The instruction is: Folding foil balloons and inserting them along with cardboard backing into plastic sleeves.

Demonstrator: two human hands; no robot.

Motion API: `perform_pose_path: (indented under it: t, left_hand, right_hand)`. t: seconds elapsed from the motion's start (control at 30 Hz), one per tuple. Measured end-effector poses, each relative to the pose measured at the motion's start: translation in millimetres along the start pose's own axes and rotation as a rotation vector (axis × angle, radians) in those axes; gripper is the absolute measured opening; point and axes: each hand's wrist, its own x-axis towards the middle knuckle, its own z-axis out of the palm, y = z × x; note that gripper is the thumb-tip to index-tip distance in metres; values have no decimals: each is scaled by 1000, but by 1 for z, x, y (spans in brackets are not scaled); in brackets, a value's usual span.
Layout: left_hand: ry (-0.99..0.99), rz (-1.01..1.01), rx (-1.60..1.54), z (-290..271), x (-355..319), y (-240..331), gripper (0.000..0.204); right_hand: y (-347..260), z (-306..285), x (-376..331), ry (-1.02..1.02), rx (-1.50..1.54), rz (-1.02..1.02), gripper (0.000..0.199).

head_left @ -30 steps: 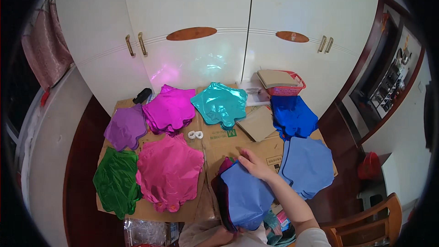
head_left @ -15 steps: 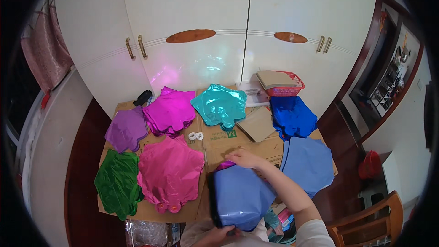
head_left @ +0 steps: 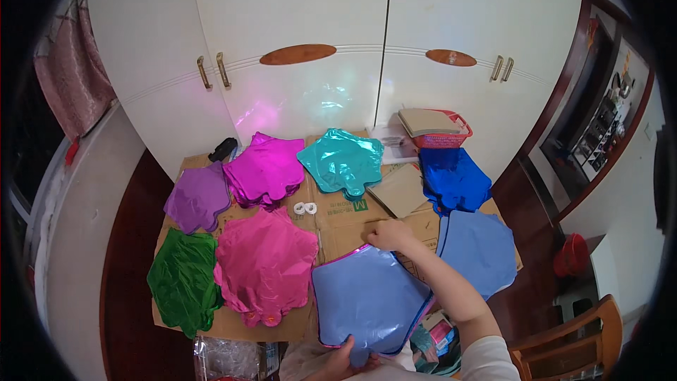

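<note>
A flat blue-grey star-shaped foil balloon [head_left: 370, 296] lies spread in front of me, with magenta and dark blue foil showing along its edges. My left hand [head_left: 340, 361] grips its lower edge beside the tail, thumb on top. At its upper tip, my right hand [head_left: 391, 235] has its fingers curled closed on the corner. Close to the balloon's left side is a pink foil balloon pile [head_left: 268, 264]. To the right of my right forearm lies another blue-grey foil balloon pile [head_left: 479, 250].
Flattened cardboard [head_left: 342, 229] covers the table. Green [head_left: 183, 282], purple [head_left: 197, 197], magenta [head_left: 264, 169], teal [head_left: 342, 162] and blue [head_left: 457, 180] foil piles surround it. Two white ribbon rolls [head_left: 305, 208] sit mid-table. A red basket [head_left: 451, 137] stands at the back; a wooden chair [head_left: 578, 346] is at right.
The blue-grey balloon, tilted with a dark edge at its left before, now lies flatter and spread out. My right hand has shifted slightly right and its fingers have curled in.
</note>
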Motion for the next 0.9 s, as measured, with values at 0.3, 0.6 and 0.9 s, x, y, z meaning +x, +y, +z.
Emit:
perform_pose_path:
  t: [0.3,0.6,0.9]
  left_hand:
    - [285,-146,84,-7,11,-3,49]
    - [98,-158,6,0,19,-2,46]
    - [142,-111,13,-8,23,-8,46]
  right_hand:
    - [2,-9,-4,-52,24,-126,38]
    - [7,-2,-2,-5,144,-165,45]
    - [-13,-4,-3,11,-43,53,42]
